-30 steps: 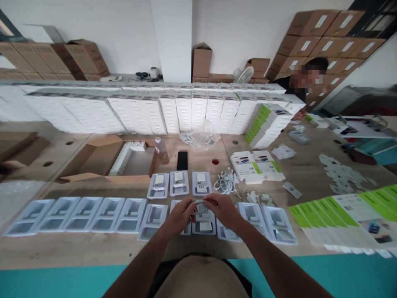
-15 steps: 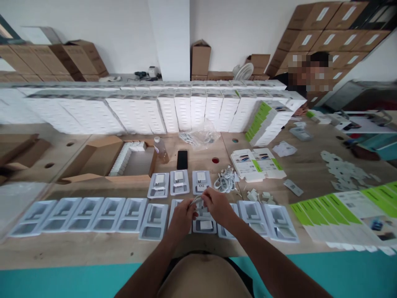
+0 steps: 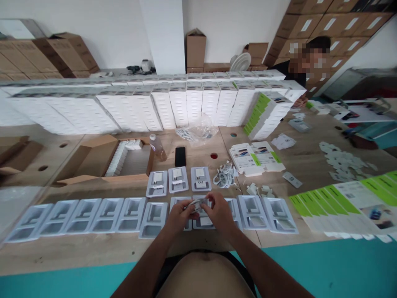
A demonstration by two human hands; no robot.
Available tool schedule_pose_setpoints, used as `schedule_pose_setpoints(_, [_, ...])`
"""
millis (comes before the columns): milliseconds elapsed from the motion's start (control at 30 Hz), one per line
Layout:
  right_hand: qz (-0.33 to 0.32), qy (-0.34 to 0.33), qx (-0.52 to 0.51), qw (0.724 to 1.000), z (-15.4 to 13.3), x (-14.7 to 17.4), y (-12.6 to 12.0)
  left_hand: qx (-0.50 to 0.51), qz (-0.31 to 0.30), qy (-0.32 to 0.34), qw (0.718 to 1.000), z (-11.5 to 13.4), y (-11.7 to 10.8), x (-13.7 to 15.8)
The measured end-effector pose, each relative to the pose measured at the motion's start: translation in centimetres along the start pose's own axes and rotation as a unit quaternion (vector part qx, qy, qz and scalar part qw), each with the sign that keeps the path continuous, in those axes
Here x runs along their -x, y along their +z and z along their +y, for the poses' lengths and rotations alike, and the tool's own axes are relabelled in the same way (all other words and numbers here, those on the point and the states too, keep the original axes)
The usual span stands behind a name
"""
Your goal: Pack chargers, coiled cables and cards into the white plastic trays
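Between my two hands is a coiled white cable [image 3: 196, 203], held just above the row of plastic trays. My left hand [image 3: 179, 215] grips the coil's left side with closed fingers. On the other side, my right hand [image 3: 218, 210] pinches the cable with thumb and fingers. Beneath them, a grey-white plastic tray [image 3: 198, 225] is partly covered by my hands. Beyond my hands stand three filled trays, one of them a tray [image 3: 201, 170] holding a white adapter and a small card. A pile of white cables [image 3: 225, 176] lies to the right of it.
Empty-looking trays [image 3: 132, 215] line the front edge. Behind are an open carton [image 3: 93, 159], a bottle [image 3: 157, 147], a phone [image 3: 180, 157] and stacked white boxes [image 3: 178, 107]. Flat green-white box sleeves [image 3: 322, 203] lie right. Another person [image 3: 294, 70] is at the back right.
My right hand has come down and lies lower against the cable coil, its fingers bent over it. My left hand keeps its hold. The whole view has shifted slightly.
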State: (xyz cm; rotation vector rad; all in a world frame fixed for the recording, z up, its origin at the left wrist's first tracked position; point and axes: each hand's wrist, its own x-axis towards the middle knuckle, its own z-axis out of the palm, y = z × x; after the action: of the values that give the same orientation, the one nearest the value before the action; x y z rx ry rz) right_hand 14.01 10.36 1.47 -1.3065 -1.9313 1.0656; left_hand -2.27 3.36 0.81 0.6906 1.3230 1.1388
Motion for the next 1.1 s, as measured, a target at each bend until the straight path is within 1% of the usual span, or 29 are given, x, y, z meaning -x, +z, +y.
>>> schedule_pose_setpoints(33, [-0.007,-0.011,0.004,1.000,0.3,-0.1,-0.3,-0.020,-0.006,0.000,1.000,-0.1,-0.1,-0.1])
schedule_pose_setpoints(67, [-0.034,-0.015,-0.012,0.999,0.6,-0.3,-0.6,-0.040,-0.019,0.001,0.999,-0.3,-0.3,-0.1])
schedule_pose_setpoints(133, [-0.117,-0.010,-0.065,0.991,1.4,-0.9,-1.1,-0.074,-0.050,0.005,0.996,-0.4,-0.5,-0.4])
schedule_pose_setpoints(200, [-0.173,-0.005,-0.098,0.980,2.2,-1.8,-1.5,-0.105,-0.082,0.013,0.991,-0.2,-0.7,-0.9])
schedule_pose_setpoints(267, [-0.188,-0.013,-0.097,0.977,3.2,-3.3,-1.8,-0.158,-0.102,0.036,0.982,0.3,-0.9,-2.2])
schedule_pose_setpoints(333, [-0.173,-0.028,-0.060,0.983,4.2,-5.2,-1.6,-0.246,-0.088,0.097,0.960,0.9,-1.3,-4.2])
schedule_pose_setpoints(400, [-0.135,-0.058,0.011,0.989,5.3,-7.3,-1.1,-0.342,-0.040,0.181,0.921,1.3,-1.7,-6.9])
schedule_pose_setpoints(433, [-0.115,-0.082,0.061,0.988,6.0,-8.4,-0.7,-0.384,-0.016,0.220,0.896,1.3,-1.9,-8.3])
schedule_pose_setpoints(467, [-0.102,-0.108,0.111,0.983,6.7,-9.3,-0.3,-0.428,-0.005,0.252,0.868,1.1,-2.0,-9.7])
schedule_pose_setpoints(533, [-0.104,-0.156,0.189,0.964,8.1,-10.8,0.7,-0.514,-0.027,0.289,0.807,0.3,-2.2,-12.1])
schedule_pose_setpoints(567, [-0.116,-0.172,0.212,0.955,8.8,-11.3,1.1,-0.550,-0.048,0.297,0.779,-0.3,-2.3,-12.9])
schedule_pose_setpoints(600, [-0.131,-0.182,0.224,0.948,9.4,-11.6,1.4,-0.577,-0.069,0.300,0.757,-1.0,-2.3,-13.5])
schedule_pose_setpoints(633, [-0.146,-0.188,0.230,0.944,9.9,-11.8,1.6,-0.592,-0.084,0.298,0.744,-1.7,-2.3,-13.8])
schedule_pose_setpoints(667, [-0.158,-0.194,0.235,0.939,10.3,-11.9,1.7,-0.600,-0.089,0.293,0.739,-2.3,-2.3,-13.9])
schedule_pose_setpoints(700, [-0.168,-0.201,0.241,0.935,10.7,-11.8,1.7,-0.609,-0.084,0.289,0.734,-2.8,-2.2,-13.8])
schedule_pose_setpoints(733, [-0.177,-0.209,0.249,0.929,10.9,-11.7,1.7,-0.627,-0.077,0.284,0.721,-3.3,-2.2,-13.6])
schedule_pose_setpoints(833, [-0.196,-0.239,0.303,0.901,11.0,-11.3,1.3,-0.689,-0.053,0.268,0.671,-3.7,-1.7,-13.1])
schedule_pose_setpoints(867, [-0.199,-0.243,0.326,0.891,10.9,-11.1,1.2,-0.701,-0.045,0.262,0.661,-3.6,-1.5,-13.1])
schedule_pose_setpoints(900, [-0.201,-0.241,0.346,0.884,10.6,-11.0,1.1,-0.705,-0.039,0.256,0.660,-3.5,-1.3,-13.2])
schedule_pose_setpoints(967, [-0.204,-0.219,0.362,0.883,10.0,-11.0,1.3,-0.702,-0.028,0.246,0.667,-3.3,-0.9,-13.7])
schedule_pose_setpoints(1033, [-0.203,-0.187,0.341,0.899,9.4,-11.2,1.6,-0.694,-0.025,0.238,0.679,-3.3,-0.7,-14.3])
schedule_pose_setpoints(1100, [-0.192,-0.154,0.305,0.920,9.1,-11.6,1.9,-0.679,-0.031,0.228,0.697,-3.3,-1.0,-14.8])
